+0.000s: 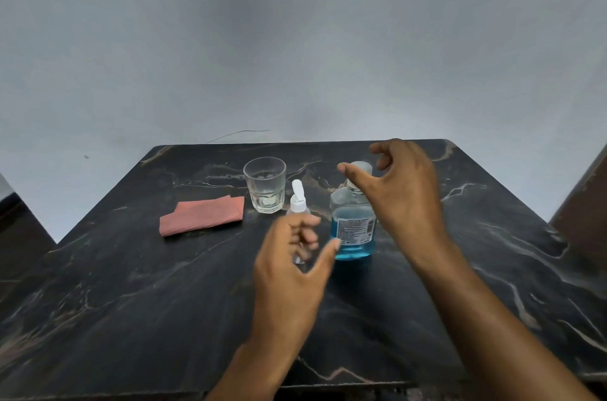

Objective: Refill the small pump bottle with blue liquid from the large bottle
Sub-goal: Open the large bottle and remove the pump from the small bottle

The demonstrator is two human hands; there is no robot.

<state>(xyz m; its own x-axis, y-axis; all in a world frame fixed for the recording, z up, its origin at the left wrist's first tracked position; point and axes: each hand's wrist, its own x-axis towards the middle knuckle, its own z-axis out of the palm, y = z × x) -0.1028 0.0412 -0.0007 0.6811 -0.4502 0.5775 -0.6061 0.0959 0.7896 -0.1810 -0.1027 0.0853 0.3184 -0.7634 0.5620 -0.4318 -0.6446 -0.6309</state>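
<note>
Left hand (292,269) spread, grip empty, before the small pump bottle (298,203); right hand (399,190) open-gripped, empty, at the large bottle (353,230) cap.

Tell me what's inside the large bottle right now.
The large bottle holds blue liquid in roughly its lower half; the upper part looks clear. The right hand covers part of its neck and cap, so whether it is sealed cannot be seen.

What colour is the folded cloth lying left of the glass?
Pink, a salmon shade; the cloth shows plainly in the head view, left of the glass.
</note>
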